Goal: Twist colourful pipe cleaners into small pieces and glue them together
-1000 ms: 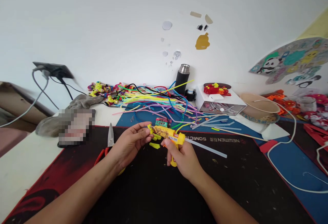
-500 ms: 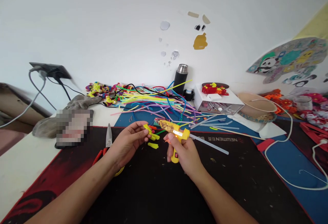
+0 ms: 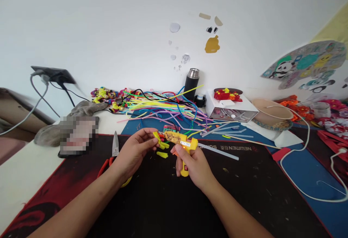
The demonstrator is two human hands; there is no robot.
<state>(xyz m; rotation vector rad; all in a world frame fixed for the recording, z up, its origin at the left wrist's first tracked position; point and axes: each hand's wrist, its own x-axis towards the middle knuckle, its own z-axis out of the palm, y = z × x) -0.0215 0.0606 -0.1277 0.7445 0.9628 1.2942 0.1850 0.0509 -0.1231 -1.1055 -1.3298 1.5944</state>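
Note:
Between the thumb and fingers of my left hand (image 3: 141, 145) is a small bent yellow pipe-cleaner piece (image 3: 161, 142). My right hand (image 3: 194, 163) grips a yellow hot glue gun (image 3: 175, 137) by its handle, with the index finger at the orange trigger. A translucent glue stick (image 3: 219, 151) sticks out of the gun's back end. The gun's nozzle is right beside the yellow piece; whether they touch I cannot tell. Another short yellow piece (image 3: 162, 155) lies on the black mat (image 3: 163, 201) below. Scissors (image 3: 115, 145) lie partly hidden under my left forearm.
Behind my hands lies a heap of coloured pipe cleaners (image 3: 163, 105). A black thermos (image 3: 191, 83), a white drawer box (image 3: 231, 107) and a basket (image 3: 272, 114) line the back. A phone (image 3: 78, 136) lies left; a white cable (image 3: 288, 180) loops at the right.
The glue gun has moved left in my right hand, bringing its nozzle up to the yellow piece. My left hand has barely moved.

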